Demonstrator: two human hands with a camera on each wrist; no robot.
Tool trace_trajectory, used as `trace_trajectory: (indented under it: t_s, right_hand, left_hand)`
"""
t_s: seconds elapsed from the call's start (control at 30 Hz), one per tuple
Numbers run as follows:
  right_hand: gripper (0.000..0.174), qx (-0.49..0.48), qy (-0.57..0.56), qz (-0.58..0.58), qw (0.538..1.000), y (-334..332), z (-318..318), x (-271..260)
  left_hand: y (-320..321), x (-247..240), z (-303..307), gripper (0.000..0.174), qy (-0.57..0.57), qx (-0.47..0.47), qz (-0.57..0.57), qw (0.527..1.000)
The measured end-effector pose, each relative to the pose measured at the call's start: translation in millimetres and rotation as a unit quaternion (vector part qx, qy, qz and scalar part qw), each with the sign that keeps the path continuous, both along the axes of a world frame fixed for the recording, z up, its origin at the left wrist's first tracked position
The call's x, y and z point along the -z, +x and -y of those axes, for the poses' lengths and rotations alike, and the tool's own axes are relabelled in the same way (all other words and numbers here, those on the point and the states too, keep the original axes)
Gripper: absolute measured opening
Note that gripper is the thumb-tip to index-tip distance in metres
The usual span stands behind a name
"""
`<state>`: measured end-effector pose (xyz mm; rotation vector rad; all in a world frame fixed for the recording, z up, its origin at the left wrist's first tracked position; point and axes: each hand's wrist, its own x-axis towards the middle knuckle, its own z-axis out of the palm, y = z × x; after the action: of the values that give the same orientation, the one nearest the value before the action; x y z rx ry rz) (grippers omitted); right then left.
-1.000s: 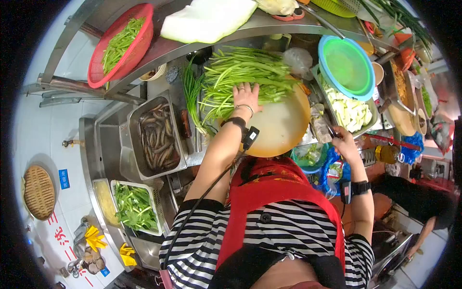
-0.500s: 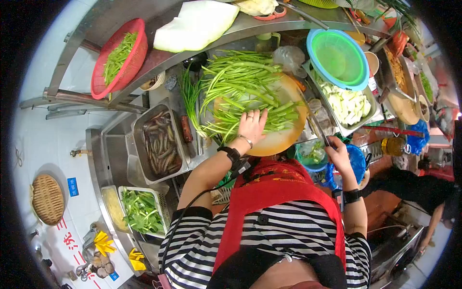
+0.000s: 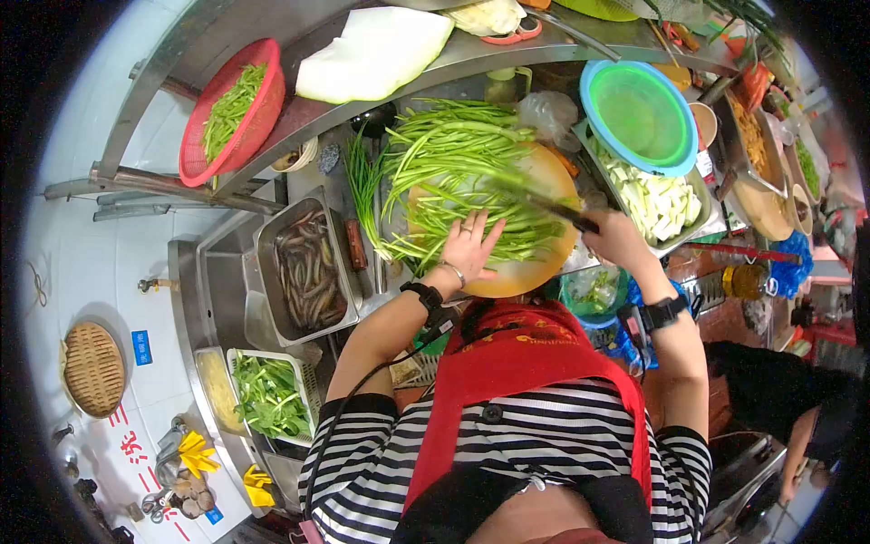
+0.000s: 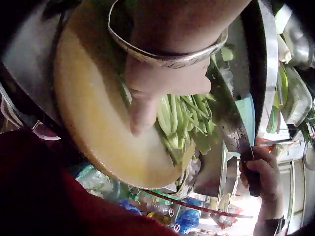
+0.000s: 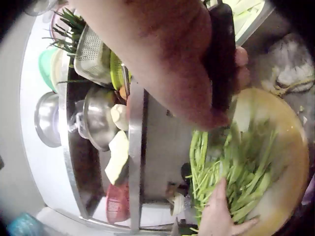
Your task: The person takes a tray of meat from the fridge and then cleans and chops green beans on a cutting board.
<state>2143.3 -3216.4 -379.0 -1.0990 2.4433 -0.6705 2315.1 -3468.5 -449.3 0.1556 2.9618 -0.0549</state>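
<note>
A bunch of long green vegetable stems (image 3: pixel 462 136) lies across the round cutting board (image 3: pixel 553 172) and past its far left edge. My left hand (image 3: pixel 471 245) rests on the near part of the bunch, fingers straight and spread. In the left wrist view its thumb (image 4: pixel 142 115) points down over the bare board. My right hand (image 3: pixel 621 240) grips the dark handle of a kitchen knife (image 4: pixel 231 123). In the head view the blade is a blur over the stems, reaching left from the hand. The right wrist view shows the handle in the palm, with most of the blade hidden.
Left of the board lie thin green onions (image 3: pixel 365 181) and a steel pan of small fish (image 3: pixel 308 272). To the right, a tray of cut pale vegetable (image 3: pixel 666 204) sits under a blue-rimmed basin (image 3: pixel 639 118). A steel shelf (image 3: pixel 399 86) runs along the back.
My left hand has drawn part of the stems nearer over the board, then shifted slightly. My right hand has risen from beside the board, bringing the knife over the stems.
</note>
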Motion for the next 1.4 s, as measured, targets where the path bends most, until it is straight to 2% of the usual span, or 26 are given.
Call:
trace_trajectory:
  t_s: [0.07, 0.1, 0.17, 0.27, 0.33, 0.5, 0.53, 0.67, 0.77, 0.8, 0.83, 0.87, 0.93, 0.97, 1.03, 1.07, 1.1, 1.13, 1.17, 1.2, 1.3, 1.33, 1.4]
  right_hand:
    - [0.035, 0.051, 0.011, -0.087, 0.995, -12, 9, 23]
    - [0.035, 0.064, 0.013, -0.076, 0.995, -14, 8, 24]
    - [0.035, 0.09, 0.017, -0.056, 0.994, -18, 7, 23]
    - [0.038, 0.118, -0.04, -0.029, 0.992, -7, -10, 25]
    - [0.038, 0.146, -0.073, 0.0, 0.986, 1, -24, 26]
    - [0.039, 0.218, -0.146, 0.138, 0.955, 26, -62, 40]
    - [0.039, 0.237, -0.142, 0.171, 0.946, 31, -68, 44]
    - [0.036, 0.318, -0.157, 0.292, 0.888, 54, -76, 42]
    - [0.038, 0.301, -0.178, 0.2, 0.915, 63, -77, 54]
    - [0.039, 0.262, -0.169, 0.115, 0.943, 65, -73, 46]
    - [0.039, 0.249, -0.172, 0.067, 0.951, 67, -69, 36]
    - [0.039, 0.237, -0.174, 0.018, 0.956, 69, -66, 26]
    - [0.044, 0.199, -0.177, -0.082, 0.96, 75, -57, 2]
    - [0.046, 0.207, -0.141, -0.095, 0.963, 78, -55, 9]
    - [0.051, 0.225, -0.072, -0.122, 0.964, 88, -46, 50]
    - [0.052, 0.205, 0.038, -0.095, 0.973, 95, -49, 84]
    - [0.044, 0.119, 0.137, -0.054, 0.982, 94, -55, 129]
    - [0.04, 0.096, 0.187, -0.076, 0.975, 96, -55, 148]
    - [0.036, 0.073, 0.235, -0.098, 0.964, 96, -53, 155]
    - [0.036, 0.07, 0.247, -0.079, 0.963, 89, -49, 136]
    - [0.034, 0.095, 0.182, -0.043, 0.978, 79, -58, 75]
    - [0.033, 0.123, 0.102, -0.05, 0.986, 82, -64, 74]
    - [0.036, 0.166, 0.046, -0.067, 0.983, 85, -58, 65]
  left_hand:
    - [-2, 15, 8, 0.1, -0.017, -0.013, -0.02, 1.0]
    - [-13, 24, 13, 0.101, -0.041, -0.054, 0.043, 0.997]
    - [-29, 39, 27, 0.095, -0.031, -0.102, 0.009, 0.994]
    - [-65, 19, 41, 0.088, -0.025, -0.183, 0.037, 0.982]
    - [-80, 16, 49, 0.086, -0.005, -0.19, 0.03, 0.981]
    - [-79, 3, 54, 0.076, -0.016, -0.117, -0.047, 0.992]
    - [-76, 5, 52, 0.071, -0.023, -0.102, -0.118, 0.988]
    - [-55, -9, 17, 0.072, -0.046, -0.061, -0.193, 0.978]
    - [-42, 23, -12, 0.076, -0.061, -0.051, -0.123, 0.989]
    - [-36, 30, -16, 0.079, -0.044, -0.064, -0.099, 0.992]
    - [-33, 37, -19, 0.082, -0.027, -0.076, -0.077, 0.994]
    - [-32, 39, -23, 0.086, -0.01, -0.086, -0.056, 0.995]
    - [-24, 19, -25, 0.093, -0.028, -0.116, -0.089, 0.989]
    - [-17, 9, -23, 0.097, -0.037, -0.134, -0.103, 0.985]
    - [-4, 6, -12, 0.097, -0.035, -0.159, -0.053, 0.985]
    - [2, 10, -8, 0.097, -0.042, -0.166, -0.037, 0.985]
    - [6, 17, -7, 0.097, -0.046, -0.176, -0.023, 0.983]
    - [9, 28, -6, 0.093, -0.034, -0.177, -0.051, 0.982]
    - [12, 35, -7, 0.091, -0.025, -0.178, -0.055, 0.982]
    - [14, 37, -8, 0.089, -0.018, -0.178, -0.058, 0.982]
    - [13, 35, -9, 0.083, -0.021, -0.161, -0.076, 0.984]
    - [11, 36, -12, 0.082, -0.016, -0.154, -0.08, 0.985]
    - [11, 42, -20, 0.08, -0.009, -0.144, -0.1, 0.984]
